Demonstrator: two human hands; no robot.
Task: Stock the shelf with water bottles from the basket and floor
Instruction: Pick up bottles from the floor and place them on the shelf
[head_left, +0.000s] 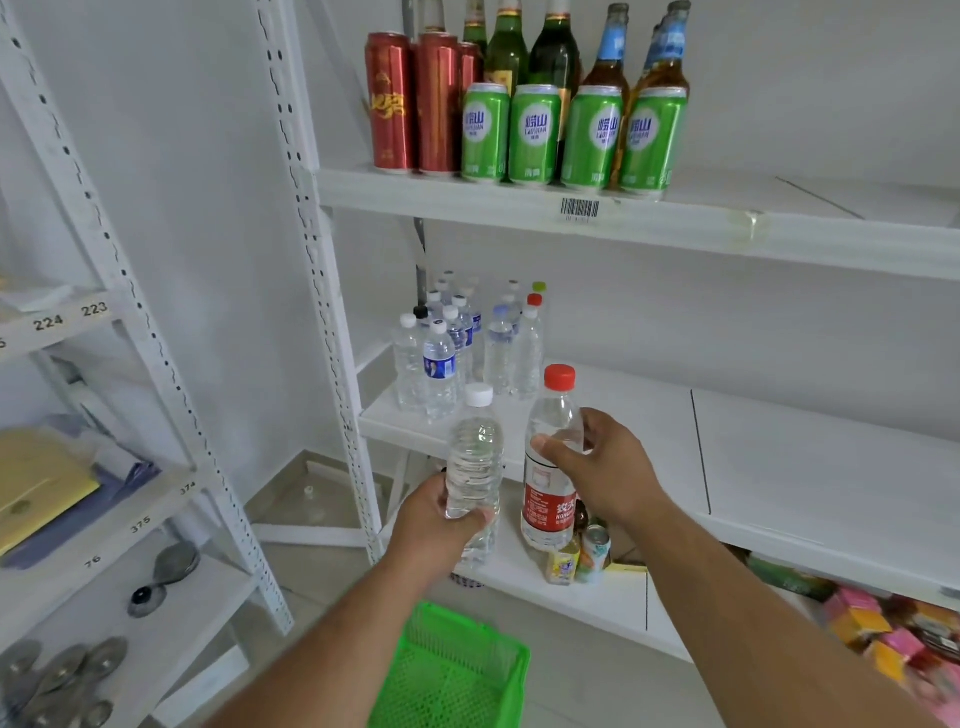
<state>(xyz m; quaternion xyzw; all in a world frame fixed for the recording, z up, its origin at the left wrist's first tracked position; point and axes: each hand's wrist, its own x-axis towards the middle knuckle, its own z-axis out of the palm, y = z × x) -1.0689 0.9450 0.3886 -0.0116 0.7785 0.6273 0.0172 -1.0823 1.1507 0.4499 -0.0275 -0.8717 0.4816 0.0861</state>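
Note:
My left hand (434, 522) grips a clear water bottle with a white cap (474, 452) around its lower half, upright. My right hand (602, 467) grips a taller bottle with a red cap and red label (545, 499) near its shoulder. Both bottles are held just in front of the white middle shelf (779, 457). Several water bottles (457, 353) stand grouped at the shelf's back left corner. The green plastic basket (457, 670) sits on the floor below my arms; its visible part holds nothing.
The upper shelf (675, 223) carries red cans, green cans and glass bottles. Small drink bottles and a can (579, 558) stand on the shelf below. Colourful packets (893, 634) lie at lower right. A second white rack (104, 519) with metal parts stands on the left.

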